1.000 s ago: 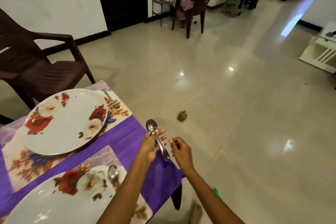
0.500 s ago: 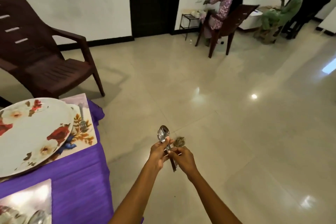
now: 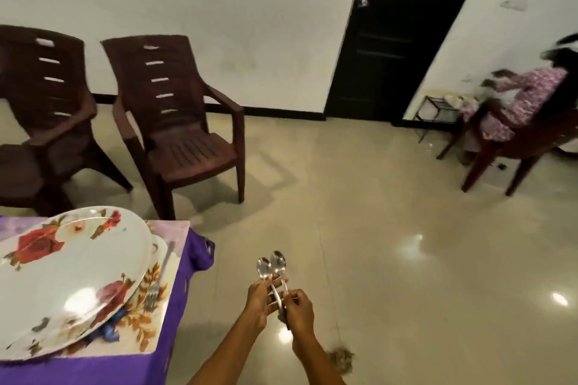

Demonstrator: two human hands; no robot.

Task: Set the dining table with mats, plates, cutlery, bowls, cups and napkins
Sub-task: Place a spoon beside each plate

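Observation:
Two steel spoons [image 3: 271, 266] stand bowls-up over the floor, just right of the table corner. My left hand [image 3: 261, 300] holds their handles, and my right hand [image 3: 298, 309] pinches the handles lower down. On the table's purple cloth [image 3: 131, 366] lies a floral mat [image 3: 150, 322] with a large white plate [image 3: 72, 278] painted with red roses. A fork [image 3: 159, 278] rests on the mat at the plate's right edge.
Two dark brown plastic armchairs [image 3: 184, 125] stand behind the table by the white wall. A black door [image 3: 397, 31] is at the back. A person sits on a chair [image 3: 516, 141] at far right. A small clump of debris [image 3: 341, 359] lies on the glossy floor.
The view has swung left along the table's end, bringing the two armchairs into sight. Both hands stay together on the cutlery; two spoon bowls now show side by side.

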